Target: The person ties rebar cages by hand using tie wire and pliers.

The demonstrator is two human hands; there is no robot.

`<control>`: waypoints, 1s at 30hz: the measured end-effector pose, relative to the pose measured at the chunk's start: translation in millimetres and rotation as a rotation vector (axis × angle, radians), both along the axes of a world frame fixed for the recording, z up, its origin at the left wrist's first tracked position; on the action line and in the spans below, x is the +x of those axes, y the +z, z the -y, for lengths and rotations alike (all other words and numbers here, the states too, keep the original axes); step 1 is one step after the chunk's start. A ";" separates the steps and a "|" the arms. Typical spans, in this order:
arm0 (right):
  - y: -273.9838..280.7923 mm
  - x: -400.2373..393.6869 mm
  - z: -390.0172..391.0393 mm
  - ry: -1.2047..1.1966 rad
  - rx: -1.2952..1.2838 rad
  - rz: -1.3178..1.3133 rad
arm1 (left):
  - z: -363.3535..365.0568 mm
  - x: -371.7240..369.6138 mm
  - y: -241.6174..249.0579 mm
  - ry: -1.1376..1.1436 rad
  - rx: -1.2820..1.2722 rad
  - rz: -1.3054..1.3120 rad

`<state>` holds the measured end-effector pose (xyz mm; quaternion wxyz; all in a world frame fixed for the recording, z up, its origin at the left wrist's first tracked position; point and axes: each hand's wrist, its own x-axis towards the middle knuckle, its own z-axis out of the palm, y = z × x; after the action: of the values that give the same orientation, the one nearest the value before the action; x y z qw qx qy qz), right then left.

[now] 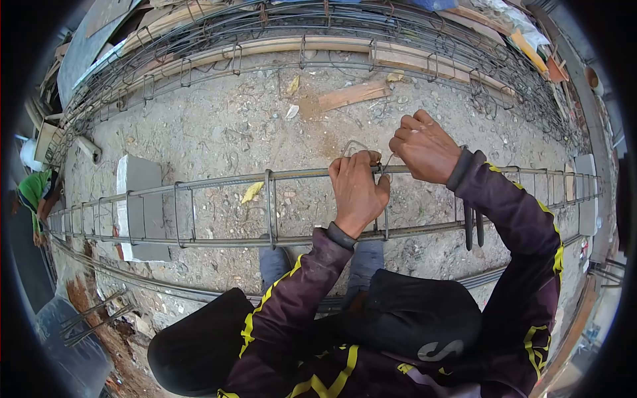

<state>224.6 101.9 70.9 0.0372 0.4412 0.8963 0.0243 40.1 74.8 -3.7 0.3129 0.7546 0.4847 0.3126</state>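
Observation:
A long rebar cage (225, 186) of parallel bars and square stirrups (270, 205) stretches across in front of me. My left hand (358, 189) is closed around the upper bar where it meets a stirrup; the exact grip is partly hidden by my fingers. Just right of it and slightly higher, my right hand (426, 149) is closed in a pinch on a thin tie wire (391, 158) that leads toward the same joint. A bent wire loop (357, 144) sticks up behind my left fingers. Dark-handled pincers (473, 225) hang on the cage below my right forearm.
Grey blocks (142, 205) support the cage at left, with another block (586, 192) at right. More rebar cages (325, 40) and timber lie at the back. A wood offcut (353, 96) rests on the gravelly ground. At far left a person in green (34, 192) bends beside the cage's end.

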 end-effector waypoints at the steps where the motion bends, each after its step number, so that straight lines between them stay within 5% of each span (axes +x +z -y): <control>1: 5.6 -2.8 -1.7 0.098 0.068 0.052 | 0.3 0.4 0.9 0.008 0.010 0.024; 8: 11.9 -10.0 -33.5 0.437 0.109 0.051 | 1.3 6.2 -3.6 0.123 -0.018 0.147; 14: -14.1 -12.9 -63.0 0.495 0.075 -0.023 | 3.1 10.2 -7.0 0.185 -0.030 0.189; 17: -16.3 -14.9 -58.8 0.170 -0.303 0.177 | 2.9 10.8 -9.4 0.188 -0.053 0.212; 21: 8.8 -27.0 -43.2 0.086 -0.653 0.280 | 1.6 11.6 -11.6 0.187 -0.040 0.219; 25: 34.7 -43.8 -86.4 -0.161 -1.100 0.104 | -1.6 11.7 -8.0 0.182 -0.018 0.193; 27: 36.5 -29.3 -96.0 -0.385 -1.114 0.011 | 2.3 15.2 -6.8 0.160 -0.015 0.167; 30: 33.7 25.9 -72.9 -0.407 -0.607 -0.574 | 1.0 10.6 -10.0 0.129 0.038 0.075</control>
<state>250.5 174.8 104.6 -0.0808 0.5663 0.7321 -0.3700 50.7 73.8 -13.7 0.2957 0.7155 0.5141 0.3693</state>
